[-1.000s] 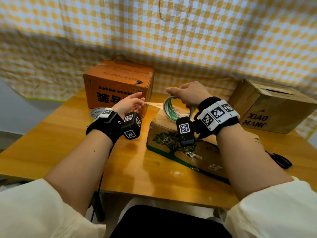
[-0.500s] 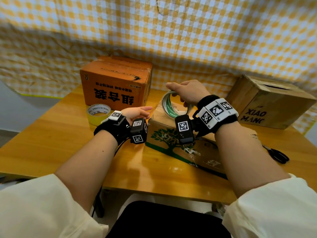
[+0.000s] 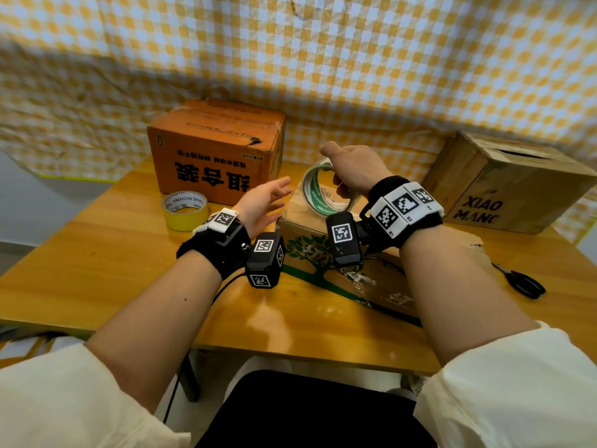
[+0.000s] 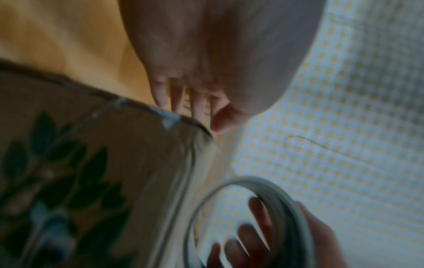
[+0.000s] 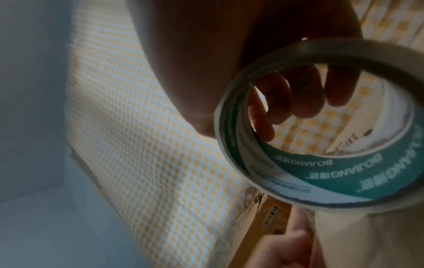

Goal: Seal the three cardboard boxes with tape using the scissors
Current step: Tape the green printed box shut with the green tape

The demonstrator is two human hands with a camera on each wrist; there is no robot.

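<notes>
A cardboard box printed with a green tree point(image 3: 318, 253) lies in front of me on the table. My right hand point(image 3: 350, 168) grips a clear tape roll with a green core point(image 3: 323, 194) upright over the box's top, fingers through the ring point(image 5: 298, 94). My left hand point(image 3: 263, 203) is at the box's left end with straight fingers point(image 4: 181, 99) beside the top edge, holding nothing. An orange box point(image 3: 216, 150) stands behind, and a brown box point(image 3: 507, 185) sits at the right. Black scissors point(image 3: 523, 282) lie on the table right of my forearm.
A yellow tape roll point(image 3: 185, 210) lies flat in front of the orange box. A checked yellow cloth point(image 3: 355, 59) hangs behind the wooden table point(image 3: 113, 260). The table's near edge runs just past my forearms.
The left hand let go of the pulled-out tape end, dropped to the box's left end, then rose a little with its fingers straight. The right hand kept the roll over the box.
</notes>
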